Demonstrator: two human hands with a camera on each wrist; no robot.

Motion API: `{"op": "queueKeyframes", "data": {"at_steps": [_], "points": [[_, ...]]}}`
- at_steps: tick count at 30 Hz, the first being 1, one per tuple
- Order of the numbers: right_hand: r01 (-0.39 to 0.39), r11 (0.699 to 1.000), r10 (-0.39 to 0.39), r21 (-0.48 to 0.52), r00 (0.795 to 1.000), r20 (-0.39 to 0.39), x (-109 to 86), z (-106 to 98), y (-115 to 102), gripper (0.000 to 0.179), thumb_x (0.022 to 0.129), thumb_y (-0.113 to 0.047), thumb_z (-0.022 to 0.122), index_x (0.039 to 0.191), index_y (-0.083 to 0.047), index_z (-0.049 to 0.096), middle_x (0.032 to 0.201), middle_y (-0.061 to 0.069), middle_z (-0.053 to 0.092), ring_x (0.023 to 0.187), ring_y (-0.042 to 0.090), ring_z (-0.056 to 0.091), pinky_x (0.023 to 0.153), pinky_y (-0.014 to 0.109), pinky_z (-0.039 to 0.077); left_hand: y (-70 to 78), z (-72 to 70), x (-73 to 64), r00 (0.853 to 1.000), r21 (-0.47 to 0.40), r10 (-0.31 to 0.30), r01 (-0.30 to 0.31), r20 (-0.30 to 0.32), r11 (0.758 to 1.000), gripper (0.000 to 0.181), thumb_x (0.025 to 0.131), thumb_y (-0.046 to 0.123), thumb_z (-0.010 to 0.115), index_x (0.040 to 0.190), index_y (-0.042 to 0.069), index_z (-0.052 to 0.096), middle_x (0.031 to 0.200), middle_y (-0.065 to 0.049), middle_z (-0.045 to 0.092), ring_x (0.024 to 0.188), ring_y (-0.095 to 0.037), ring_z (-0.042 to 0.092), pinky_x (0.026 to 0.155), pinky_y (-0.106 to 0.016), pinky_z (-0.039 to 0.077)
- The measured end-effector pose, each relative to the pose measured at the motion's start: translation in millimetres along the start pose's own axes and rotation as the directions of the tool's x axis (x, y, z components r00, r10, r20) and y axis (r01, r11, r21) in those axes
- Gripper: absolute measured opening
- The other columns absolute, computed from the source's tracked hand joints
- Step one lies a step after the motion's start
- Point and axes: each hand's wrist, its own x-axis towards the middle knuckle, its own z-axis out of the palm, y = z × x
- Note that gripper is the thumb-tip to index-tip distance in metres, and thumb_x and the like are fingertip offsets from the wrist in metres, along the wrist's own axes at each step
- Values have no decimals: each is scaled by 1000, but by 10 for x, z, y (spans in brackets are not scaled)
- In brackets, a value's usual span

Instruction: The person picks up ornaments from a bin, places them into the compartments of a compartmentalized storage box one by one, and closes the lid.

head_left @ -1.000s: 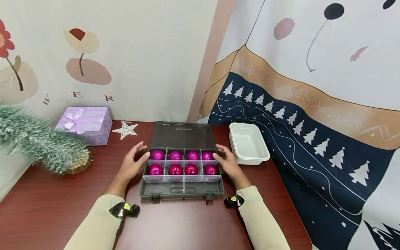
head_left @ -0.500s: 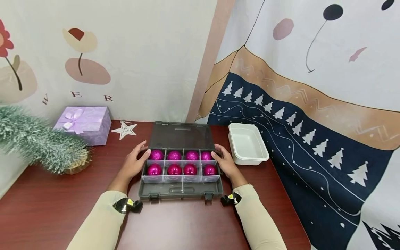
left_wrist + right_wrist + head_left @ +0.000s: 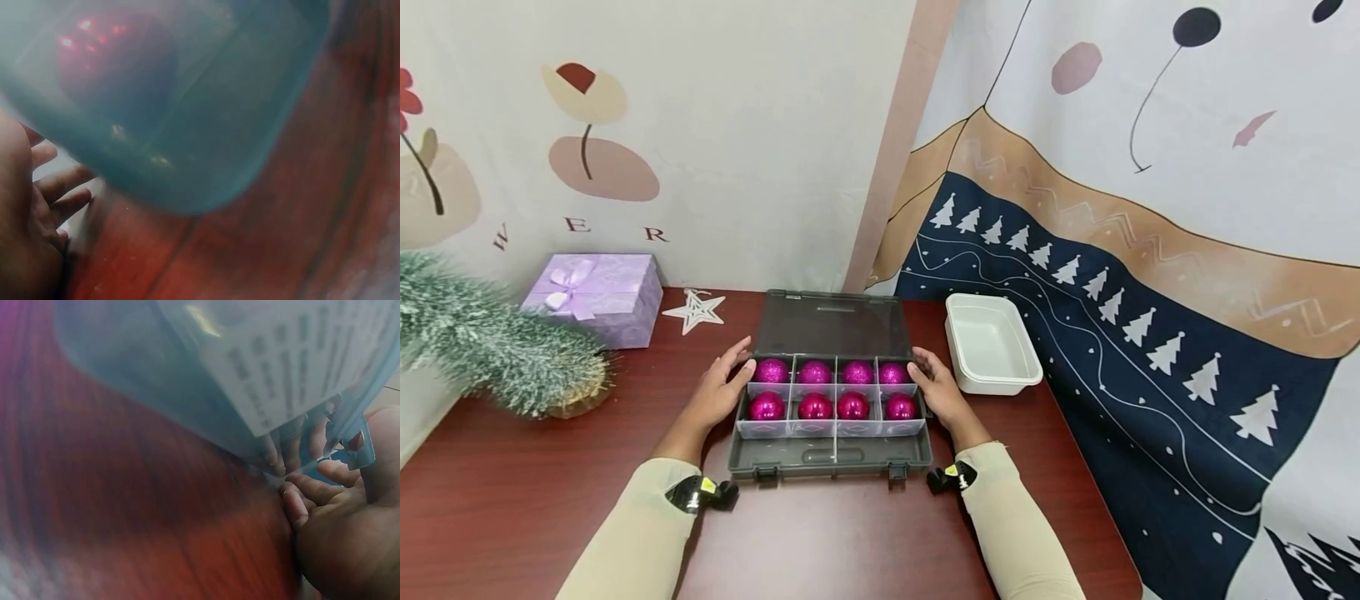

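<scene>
A smoky grey clear plastic compartment box (image 3: 880, 452) lies on the table with its lid (image 3: 831, 329) folded back. Inside are two rows of baubles: glittery purple-pink ones (image 3: 814, 372) behind, shiny magenta ones (image 3: 815, 407) in front. The long front compartments hold no baubles. My left hand (image 3: 715, 393) is at the left wall, its thumb by the rim and fingers loosely extended. Against the right wall rests my right hand (image 3: 943, 393), thumb by the rim. The right wrist view shows its fingertips near the lower edge of the box and a white printed label (image 3: 294, 369).
A white plastic tub (image 3: 998, 383) stands right of the box. Behind on the left are a white star ornament (image 3: 695, 312) and a lilac gift box (image 3: 625, 312) with a bow. A frosted artificial tree (image 3: 505, 350) lies tilted at far left. Patterned cloths hang behind the table.
The head view has shifted a little, so everything appears slightly farther left. My right forearm has come slightly inward. Both hands stay at the box's sides, and the baubles keep their places.
</scene>
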Motion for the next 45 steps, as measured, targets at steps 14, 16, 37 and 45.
{"op": "queueKeyframes", "data": {"at_steps": [14,16,37,45], "points": [[3,1000,-4,30,1000,19,-24,-6,-31,54,115,-10,54,165,2,39,168,30,45,158,46,42,133,61,34,-7,-15,10,998,-36,56,-55,11,998,62,114,17,55,170,1,33,160,-44,46,155,-59,40,135,-74,1],[1,999,-2,43,1000,23,-24,-6,-31,54,115,-10,54,166,1,39,168,30,44,158,45,42,133,60,34,-9,-15,6,998,-43,63,-63,8,997,62,113,15,55,169,0,33,158,-45,47,154,-60,40,134,-75,1],[13,992,-17,125,999,34,-13,-8,-38,60,114,-2,51,170,-1,30,175,27,35,159,45,38,133,56,32,44,-5,20,987,-126,160,-161,-22,979,68,109,-1,58,169,-6,27,157,-45,47,155,-60,34,126,-80,19],[52,994,-53,100,998,13,-36,-15,-47,71,112,-3,57,174,-8,23,179,22,31,156,45,39,131,60,33,18,-5,17,990,-114,136,-138,-31,984,74,109,4,60,172,-1,22,164,-39,43,157,-58,26,126,-81,15]]}}
